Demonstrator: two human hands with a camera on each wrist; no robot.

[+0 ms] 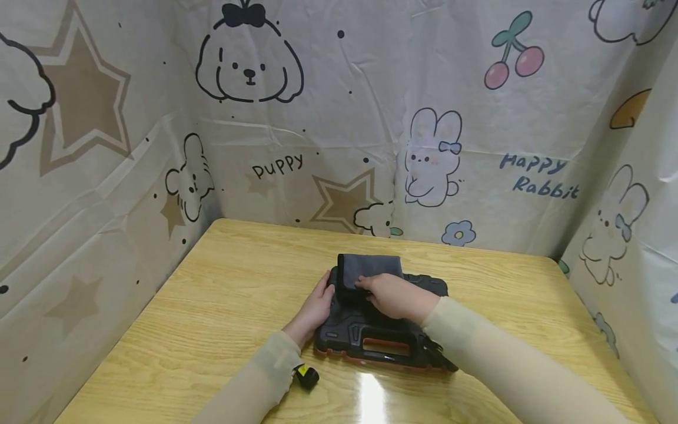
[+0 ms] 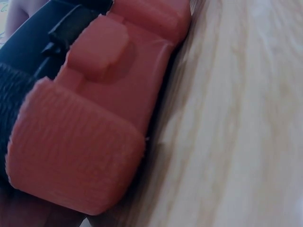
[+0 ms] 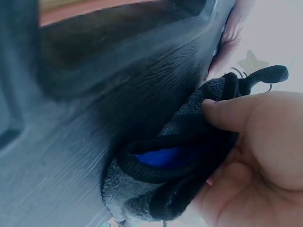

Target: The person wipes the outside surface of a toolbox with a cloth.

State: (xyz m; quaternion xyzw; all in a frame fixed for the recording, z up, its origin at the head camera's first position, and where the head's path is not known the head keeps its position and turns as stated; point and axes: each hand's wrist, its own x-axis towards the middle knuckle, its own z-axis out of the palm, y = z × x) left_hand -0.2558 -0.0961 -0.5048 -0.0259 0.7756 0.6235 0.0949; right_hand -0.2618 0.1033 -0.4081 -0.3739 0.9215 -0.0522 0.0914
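Note:
A black plastic carrying case (image 1: 339, 333) with a red-orange lower shell lies flat on the wooden table, its handle toward me. My left hand (image 1: 316, 306) holds the case by its left side, thumb near the top edge. Over the lid, my right hand (image 1: 394, 294) pinches a folded grey cloth (image 1: 373, 265) with black edging between thumb and fingers. Up close in the right wrist view, the cloth (image 3: 189, 123) shows blue inside its fold and a small black loop, and it touches the lid. A red latch (image 2: 97, 47) on the case's side fills the left wrist view.
The wooden table (image 1: 238, 277) extends around the case on all sides. Behind it and along both sides hangs a printed curtain (image 1: 339, 118). A small black object with a yellow patch (image 1: 307, 377) is beside the left sleeve.

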